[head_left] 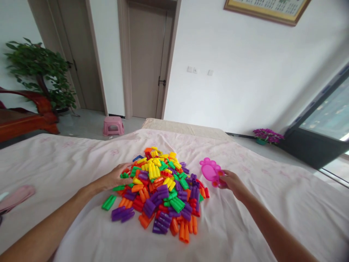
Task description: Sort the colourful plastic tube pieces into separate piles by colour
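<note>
A heap of plastic building pieces [152, 171] in yellow, green, purple, orange and red rises on the cloth in front of me. My left hand [118, 176] rests against the heap's left side, thumb and fingers apart; some fingertips are hidden among the pieces. To the right of the heap, my right hand [228, 181] grips a pink plastic piece with a round, scalloped end [209, 171] by its narrower end. Orange round spots show beside those fingers. A green piece [109, 202] lies a little apart, below my left hand.
A pale flowered cloth [231, 222] covers the surface under the heap. At the left edge lies a pink item [19, 198]. Beyond stand a pink stool [113, 126], a wooden armchair [40, 109], a leafy plant [43, 69] and a pot of purple flowers [267, 136].
</note>
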Tool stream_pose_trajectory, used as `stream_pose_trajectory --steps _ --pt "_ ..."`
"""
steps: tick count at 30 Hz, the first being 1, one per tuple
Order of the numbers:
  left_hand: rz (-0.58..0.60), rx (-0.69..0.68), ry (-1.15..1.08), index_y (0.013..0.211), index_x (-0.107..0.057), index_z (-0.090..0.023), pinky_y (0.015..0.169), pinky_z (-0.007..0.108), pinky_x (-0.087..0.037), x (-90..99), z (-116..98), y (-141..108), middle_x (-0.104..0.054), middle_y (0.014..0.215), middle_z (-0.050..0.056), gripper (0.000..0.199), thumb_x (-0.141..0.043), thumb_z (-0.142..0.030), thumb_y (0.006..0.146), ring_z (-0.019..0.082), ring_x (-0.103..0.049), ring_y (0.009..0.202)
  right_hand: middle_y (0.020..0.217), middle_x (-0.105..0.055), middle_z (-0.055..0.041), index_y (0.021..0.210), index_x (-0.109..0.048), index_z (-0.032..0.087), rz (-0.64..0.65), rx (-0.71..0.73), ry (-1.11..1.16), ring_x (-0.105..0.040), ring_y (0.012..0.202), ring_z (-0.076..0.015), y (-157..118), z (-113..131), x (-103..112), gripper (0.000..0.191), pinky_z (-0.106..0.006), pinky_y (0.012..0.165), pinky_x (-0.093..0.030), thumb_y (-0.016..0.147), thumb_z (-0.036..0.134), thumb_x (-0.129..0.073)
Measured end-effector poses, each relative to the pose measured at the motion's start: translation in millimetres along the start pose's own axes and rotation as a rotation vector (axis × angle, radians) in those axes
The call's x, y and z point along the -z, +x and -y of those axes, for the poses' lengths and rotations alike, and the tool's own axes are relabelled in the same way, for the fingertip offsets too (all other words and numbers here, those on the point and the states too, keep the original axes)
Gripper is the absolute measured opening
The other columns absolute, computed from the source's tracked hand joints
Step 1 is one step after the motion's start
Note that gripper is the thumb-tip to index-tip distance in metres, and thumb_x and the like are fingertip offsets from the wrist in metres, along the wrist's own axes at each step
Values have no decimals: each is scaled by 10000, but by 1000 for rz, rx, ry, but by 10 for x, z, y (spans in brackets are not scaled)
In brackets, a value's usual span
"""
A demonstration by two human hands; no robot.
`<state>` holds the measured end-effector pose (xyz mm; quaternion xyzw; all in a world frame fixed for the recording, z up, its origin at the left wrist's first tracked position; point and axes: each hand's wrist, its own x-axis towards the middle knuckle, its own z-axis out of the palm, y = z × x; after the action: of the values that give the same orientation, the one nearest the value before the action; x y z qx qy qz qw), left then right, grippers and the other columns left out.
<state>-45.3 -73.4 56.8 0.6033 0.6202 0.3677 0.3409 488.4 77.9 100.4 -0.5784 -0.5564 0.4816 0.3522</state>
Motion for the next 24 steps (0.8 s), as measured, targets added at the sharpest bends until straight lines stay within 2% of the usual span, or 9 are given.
stream_pose_trajectory --steps 3,5,8,12,17,21,24 --pt "-18 4 145 1460 -507 -259 1162 491 -334 -86 -23 -151 -449 1529 139 1087 -885 -546 482 406 -387 1408 674 -660 -32 971 -630 150 2 -47 62 -649 587 -178 -404 -280 -19 384 -306 571 -564 624 306 -684" --pt "-34 12 213 1473 -486 -241 1166 520 -316 -186 -89 -200 -435 1527 156 1150 -892 -551 443 423 -374 1409 641 -631 0 962 -619 159 44 -45 104 -624 556 -163 -607 -362 -174 388 -301 562 -551 630 347 -691" --pt "-48 -9 201 1528 -387 -218 1158 524 -329 -358 -226 -199 -421 1516 173 1193 -872 -549 490 406 -376 1406 627 -618 22 951 -596 169 109 -16 147 -607 540 -155 -757 -349 -498 381 -297 560 -531 648 386 -675" --pt "-66 1 75 1551 -308 -243 1165 518 -314 -541 -393 -126 -393 1517 166 1175 -858 -522 551 372 -369 1414 658 -643 13 947 -588 175 153 13 143 -614 565 -161 -724 -251 -891 370 -290 556 -509 650 389 -643" --pt "-74 -36 -110 1540 -305 -233 1201 490 -253 -684 -522 -30 -329 1568 173 1154 -862 -538 576 357 -319 1453 597 -608 40 955 -596 169 151 75 96 -552 510 -127 -621 -185 -1234 342 -236 490 -421 651 326 -594" --pt "-49 -112 -236 1543 -302 -262 1212 508 -221 -785 -557 39 -320 1596 154 1114 -844 -554 614 352 -309 1464 625 -638 26 984 -608 182 226 75 125 -575 507 -144 -632 -92 -1503 357 -250 483 -443 680 370 -597" --pt "-57 -141 -243 1512 -373 -268 1222 510 -189 -820 -579 68 -344 1587 148 1065 -855 -548 605 349 -296 1471 721 -688 -7 986 -633 188 266 159 157 -637 608 -173 -647 26 -1689 334 -271 546 -497 701 361 -611"
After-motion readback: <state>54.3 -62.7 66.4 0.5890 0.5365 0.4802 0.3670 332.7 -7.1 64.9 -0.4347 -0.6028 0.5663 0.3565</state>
